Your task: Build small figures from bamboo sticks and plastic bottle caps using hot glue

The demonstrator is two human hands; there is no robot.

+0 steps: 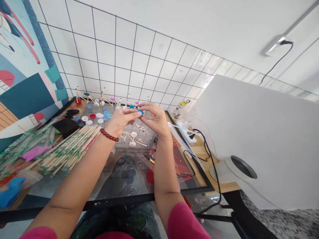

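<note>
Both hands meet over the middle of the glass-topped table. Between the thumb and fingers of my left hand (pixel 124 119), which has a red bead bracelet (pixel 109 135) at the wrist, is a small blue cap (pixel 141 113). My right hand (pixel 156 119) pinches the same cap from the other side, its fingers curled over the top. The fingers hide most of the cap. Below my hands lies a small stick frame (pixel 128 136) with white caps as wheels. Behind them, along the back edge, stand several stick models (pixel 101 98) with coloured caps.
Loose bottle caps (pixel 100 116) in white, blue and red lie left of my hands. Bundles of wrapped chopsticks (pixel 72 151) cover the table's left side. Wood scraps (pixel 143 129) are scattered in the middle. At right are a power strip (pixel 186 131), cables and a white cylinder (pixel 231 169).
</note>
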